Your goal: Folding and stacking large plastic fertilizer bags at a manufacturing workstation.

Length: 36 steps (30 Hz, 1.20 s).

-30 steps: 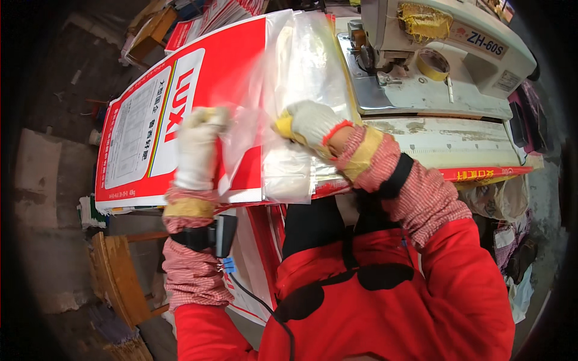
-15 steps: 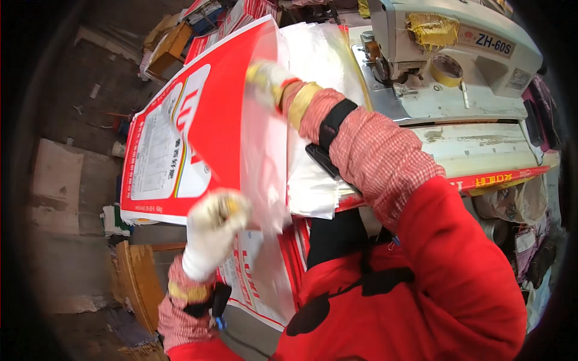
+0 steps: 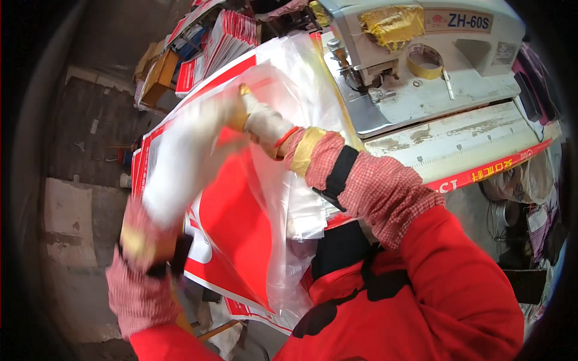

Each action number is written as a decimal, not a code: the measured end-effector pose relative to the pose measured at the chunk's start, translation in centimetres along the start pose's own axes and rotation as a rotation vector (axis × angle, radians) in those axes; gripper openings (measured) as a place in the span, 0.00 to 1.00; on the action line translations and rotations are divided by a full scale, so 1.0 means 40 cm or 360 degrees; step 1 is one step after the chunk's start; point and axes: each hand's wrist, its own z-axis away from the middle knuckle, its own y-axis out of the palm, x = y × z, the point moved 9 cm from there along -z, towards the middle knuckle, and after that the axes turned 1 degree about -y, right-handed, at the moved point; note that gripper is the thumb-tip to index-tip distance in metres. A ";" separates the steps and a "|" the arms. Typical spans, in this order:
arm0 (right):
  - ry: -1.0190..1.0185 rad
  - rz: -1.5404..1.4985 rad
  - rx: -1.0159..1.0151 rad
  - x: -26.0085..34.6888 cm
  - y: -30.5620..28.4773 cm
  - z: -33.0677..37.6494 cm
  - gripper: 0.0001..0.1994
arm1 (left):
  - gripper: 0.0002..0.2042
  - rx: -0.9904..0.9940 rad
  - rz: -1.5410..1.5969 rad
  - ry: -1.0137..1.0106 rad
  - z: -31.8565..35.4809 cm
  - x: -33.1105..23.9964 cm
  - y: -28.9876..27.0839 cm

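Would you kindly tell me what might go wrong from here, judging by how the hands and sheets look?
The clear film looks thin and loose near the left hand and right hand, so it might crease or tear. The red-and-white bag curves down toward the person's lap, so its lower corner could bend or drag. The black device at the right wrist sits close over the stacked clear sheets, so it may catch and shift them.

Sewing machine (image 3: 466, 51) right — tape roll (image 3: 425, 73) on it — bags (image 3: 233, 216) left.
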 end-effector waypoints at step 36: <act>-0.0249 0.0203 0.4525 -0.110 -0.190 1.022 0.11 | 0.17 0.0281 -0.0988 -0.0826 -0.419 0.169 -0.118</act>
